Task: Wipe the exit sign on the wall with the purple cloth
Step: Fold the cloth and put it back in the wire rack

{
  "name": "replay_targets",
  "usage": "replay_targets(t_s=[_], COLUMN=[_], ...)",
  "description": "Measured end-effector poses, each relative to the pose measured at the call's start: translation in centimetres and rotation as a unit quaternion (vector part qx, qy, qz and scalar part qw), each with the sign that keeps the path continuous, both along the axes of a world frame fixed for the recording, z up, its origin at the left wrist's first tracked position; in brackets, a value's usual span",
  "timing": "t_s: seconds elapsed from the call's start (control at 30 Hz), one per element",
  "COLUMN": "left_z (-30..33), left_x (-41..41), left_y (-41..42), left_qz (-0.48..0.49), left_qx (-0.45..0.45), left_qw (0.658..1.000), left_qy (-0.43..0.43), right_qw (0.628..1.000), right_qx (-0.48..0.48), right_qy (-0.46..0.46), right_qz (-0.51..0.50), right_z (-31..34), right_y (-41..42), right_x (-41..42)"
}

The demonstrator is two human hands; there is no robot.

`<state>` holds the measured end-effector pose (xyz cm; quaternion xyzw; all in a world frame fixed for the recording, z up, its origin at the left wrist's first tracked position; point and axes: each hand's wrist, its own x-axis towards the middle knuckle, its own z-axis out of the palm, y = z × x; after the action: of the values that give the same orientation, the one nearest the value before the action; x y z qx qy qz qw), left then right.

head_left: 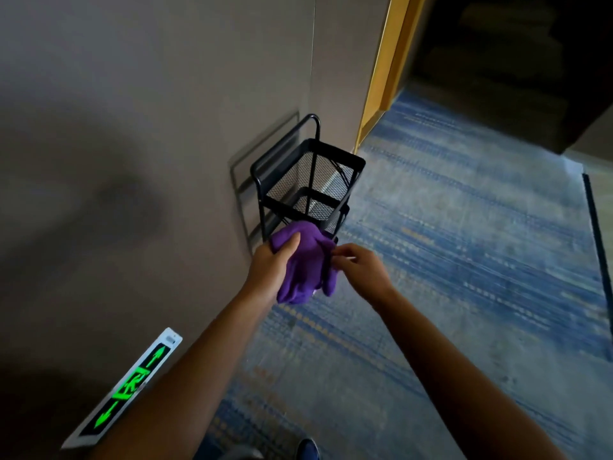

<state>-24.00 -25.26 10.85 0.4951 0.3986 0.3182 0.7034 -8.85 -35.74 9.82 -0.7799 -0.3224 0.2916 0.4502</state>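
The purple cloth (306,265) hangs bunched in front of the black wire cart. My left hand (272,267) grips its upper left part, thumb on top. My right hand (360,268) pinches the cloth's right edge with its fingertips. The exit sign (127,386), a long white-framed strip with glowing green arrows and a running figure, is mounted low on the grey wall at the lower left, just left of my left forearm and well below both hands.
A black mesh cart (308,184) with two basket tiers stands against the wall (149,127) right behind the cloth. Blue patterned carpet (464,260) covers the floor to the right. A yellow door frame (384,78) and a dark doorway lie beyond the cart.
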Motion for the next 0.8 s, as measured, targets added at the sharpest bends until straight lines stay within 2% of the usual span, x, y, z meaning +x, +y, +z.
replay_targets(t_s=[0.03,0.1,0.23,0.4,0.53,0.6,0.67,0.73,0.8], left_z=[0.0,0.0,0.1,-1.1,-2.6,-3.1,-3.2,-2.9,-3.1], left_x=[1.3,3.8,8.3,14.5,19.5,21.4,23.1,24.5,25.5], left_y=[0.4,1.6,5.1,10.4,15.5,17.6,20.1,22.3,24.3], left_qz=[-0.013,-0.025,-0.055,-0.12,-0.118,-0.117,-0.12,-0.105,-0.085], left_qx=[0.002,0.001,-0.03,-0.099,-0.137,-0.151,-0.172,-0.182,-0.177], left_qw=[1.0,1.0,0.997,0.985,0.979,0.977,0.972,0.972,0.976], left_qy=[-0.004,-0.012,-0.044,-0.078,-0.092,-0.099,-0.106,-0.104,-0.091], right_qw=[1.0,0.999,0.986,0.928,0.892,0.891,0.908,0.931,0.945], right_qx=[-0.016,0.015,0.051,0.065,0.042,0.023,0.01,-0.001,-0.043], right_qy=[-0.006,0.022,0.153,0.357,0.435,0.438,0.402,0.333,0.21], right_qz=[-0.011,-0.029,0.037,0.086,0.113,0.112,0.119,0.153,0.249], right_z=[-0.2,-0.1,0.4,-3.4,-4.7,-4.7,-4.3,-3.5,-2.4], right_y=[0.4,1.3,4.2,9.2,14.3,16.7,19.4,21.9,24.6], right_x=[1.9,5.3,10.8,16.5,20.8,23.1,25.9,28.7,31.7])
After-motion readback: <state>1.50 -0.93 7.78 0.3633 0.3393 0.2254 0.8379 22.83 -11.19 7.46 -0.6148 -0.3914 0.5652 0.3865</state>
